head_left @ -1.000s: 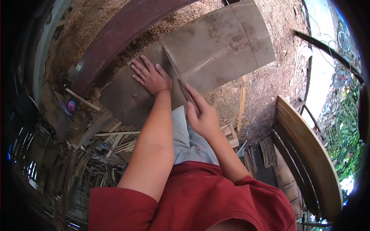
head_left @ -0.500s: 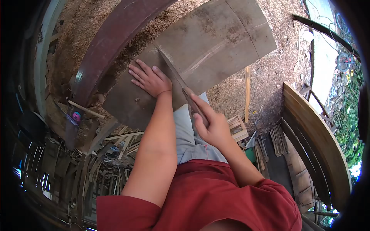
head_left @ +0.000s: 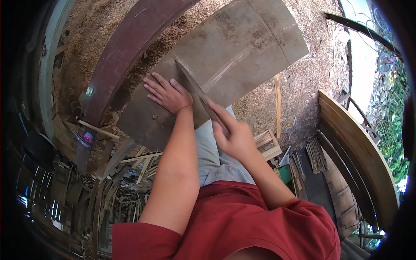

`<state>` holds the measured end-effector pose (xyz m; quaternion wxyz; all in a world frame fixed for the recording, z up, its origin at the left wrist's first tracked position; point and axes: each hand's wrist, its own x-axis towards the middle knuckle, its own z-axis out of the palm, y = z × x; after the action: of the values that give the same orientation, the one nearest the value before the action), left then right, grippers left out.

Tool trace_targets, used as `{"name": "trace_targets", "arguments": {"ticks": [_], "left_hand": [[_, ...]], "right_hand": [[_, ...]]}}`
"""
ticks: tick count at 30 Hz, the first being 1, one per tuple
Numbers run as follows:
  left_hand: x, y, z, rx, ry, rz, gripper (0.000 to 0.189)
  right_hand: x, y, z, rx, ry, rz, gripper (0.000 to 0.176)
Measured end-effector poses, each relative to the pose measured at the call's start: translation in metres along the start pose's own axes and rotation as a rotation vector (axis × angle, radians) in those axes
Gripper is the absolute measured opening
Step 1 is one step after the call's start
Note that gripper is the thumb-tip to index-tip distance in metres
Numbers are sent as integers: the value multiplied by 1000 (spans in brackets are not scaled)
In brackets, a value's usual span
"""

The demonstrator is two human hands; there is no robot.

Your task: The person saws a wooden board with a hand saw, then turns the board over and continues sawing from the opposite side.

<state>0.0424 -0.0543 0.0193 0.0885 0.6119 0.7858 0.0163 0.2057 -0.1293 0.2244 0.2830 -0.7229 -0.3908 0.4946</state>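
Observation:
A wide, worn plywood sheet (head_left: pixel 255 47) lies at a slant in front of me. My left hand (head_left: pixel 169 93) rests flat on its left part, palm down with the fingers spread. Just right of it, a handsaw (head_left: pixel 193 86) has its long blade running along a cut line in the sheet, the tip pointing away from me. My right hand (head_left: pixel 236 138) is closed around the saw's handle by the near edge of the sheet. The fingers partly hide the handle.
A dark red curved beam (head_left: pixel 117 56) runs beyond the sheet on the left. Curved wooden planks (head_left: pixel 359 143) stand at right. Wood scraps (head_left: pixel 141 162) lie near my legs, and shavings (head_left: pixel 91 34) cover the ground. A stick (head_left: pixel 99 129) lies at left.
My right hand has moved slightly forward with the saw, away from my body. My left hand stays flat on the same part of the sheet.

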Motion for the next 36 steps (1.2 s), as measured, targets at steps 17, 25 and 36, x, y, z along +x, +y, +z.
{"name": "trace_targets", "arguments": {"ticks": [17, 25, 36], "left_hand": [[-1, -3, 3, 27, -4, -14, 72], [0, 0, 0, 4, 15, 16, 72], [0, 0, -1, 15, 8, 14, 72]], "right_hand": [[76, 19, 50, -78, -26, -5, 63], [13, 4, 7, -3, -26, 0, 62], [16, -3, 9, -9, -3, -5, 59]]}}
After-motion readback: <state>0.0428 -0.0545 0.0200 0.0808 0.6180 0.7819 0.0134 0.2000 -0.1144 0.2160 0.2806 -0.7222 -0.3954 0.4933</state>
